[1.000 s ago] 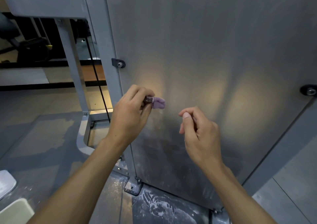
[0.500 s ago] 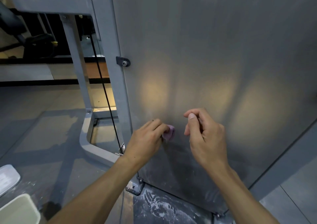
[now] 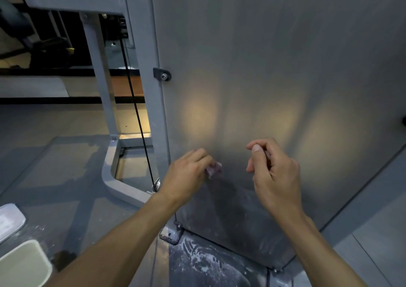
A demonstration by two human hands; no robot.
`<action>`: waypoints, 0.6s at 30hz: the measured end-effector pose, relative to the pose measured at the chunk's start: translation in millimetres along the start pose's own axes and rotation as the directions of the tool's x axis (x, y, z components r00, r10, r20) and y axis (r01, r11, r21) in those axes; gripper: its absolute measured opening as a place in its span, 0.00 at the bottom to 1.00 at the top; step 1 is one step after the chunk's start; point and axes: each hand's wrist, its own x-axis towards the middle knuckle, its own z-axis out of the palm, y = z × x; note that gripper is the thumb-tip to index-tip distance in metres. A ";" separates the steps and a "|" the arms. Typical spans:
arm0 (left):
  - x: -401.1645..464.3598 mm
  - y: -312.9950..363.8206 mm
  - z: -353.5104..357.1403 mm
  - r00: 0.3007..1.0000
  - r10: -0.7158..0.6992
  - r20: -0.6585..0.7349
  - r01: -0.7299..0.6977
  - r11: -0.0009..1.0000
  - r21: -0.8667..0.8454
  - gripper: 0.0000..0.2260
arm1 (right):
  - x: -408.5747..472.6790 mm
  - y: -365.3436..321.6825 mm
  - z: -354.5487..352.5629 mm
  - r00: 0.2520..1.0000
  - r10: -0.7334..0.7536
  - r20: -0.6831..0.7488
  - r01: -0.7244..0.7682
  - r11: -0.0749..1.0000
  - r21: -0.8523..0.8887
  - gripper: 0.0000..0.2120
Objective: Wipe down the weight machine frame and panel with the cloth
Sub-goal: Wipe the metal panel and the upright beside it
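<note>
A tall grey metal panel (image 3: 274,78) of the weight machine fills the right of the view, bolted to a grey frame post (image 3: 151,89). My left hand (image 3: 186,174) grips a small purple cloth (image 3: 214,169) and presses it against the panel low down, near the post. My right hand (image 3: 274,172) hovers just in front of the panel to the right of the cloth, its fingers curled with thumb near forefinger, holding nothing I can make out. The lower part of the panel is smeared with white dust.
A black cable (image 3: 134,102) runs down behind the post. The frame's curved base (image 3: 114,181) lies on the grey floor at left. White powder (image 3: 197,262) covers the floor below the panel. A pale bin (image 3: 24,262) and a white tray (image 3: 8,220) sit bottom left.
My left hand has slid the cloth down the panel from about mid height to a lower spot. My right hand has stayed in about the same place.
</note>
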 end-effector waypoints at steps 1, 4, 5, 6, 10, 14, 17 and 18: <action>-5.0 0.2 5.0 0.999 -0.002 0.042 0.001 1.000 0.005 0.09 | -0.5 0.1 -0.6 1.000 0.002 0.000 -0.002 1.000 0.001 0.08; 2.9 2.2 -2.4 0.998 0.054 0.045 -0.054 0.999 -0.003 0.03 | 0.1 -0.8 -5.8 1.000 0.001 -0.019 -0.001 1.000 0.003 0.08; 10.8 4.7 -13.5 0.997 0.071 0.002 -0.071 0.997 -0.005 0.03 | 0.2 -1.2 -7.7 1.000 -0.002 -0.022 0.002 1.000 0.002 0.08; 19.3 7.2 -24.7 0.995 0.079 -0.060 -0.080 0.997 -0.006 0.05 | 0.0 -1.8 -9.3 1.000 -0.004 -0.023 0.004 1.000 0.000 0.08; 31.1 10.0 -34.1 0.984 0.043 -0.173 -0.050 0.998 -0.036 0.10 | -1.5 -0.1 -11.9 1.000 0.008 -0.028 -0.008 1.000 -0.005 0.08; -12.8 2.2 15.1 0.996 0.004 0.086 -0.002 1.000 -0.021 0.06 | -2.3 2.9 -12.1 1.000 -0.002 -0.023 0.002 1.000 -0.015 0.08; -14.1 -2.1 17.8 0.991 -0.010 0.133 0.014 1.000 -0.024 0.02 | -0.3 0.3 -11.0 0.999 -0.003 -0.037 0.003 1.000 -0.004 0.08; -7.5 1.3 11.8 0.995 -0.003 0.104 0.005 1.000 -0.024 0.02 | 1.1 -0.5 -11.4 0.999 -0.006 -0.040 0.006 1.000 -0.002 0.08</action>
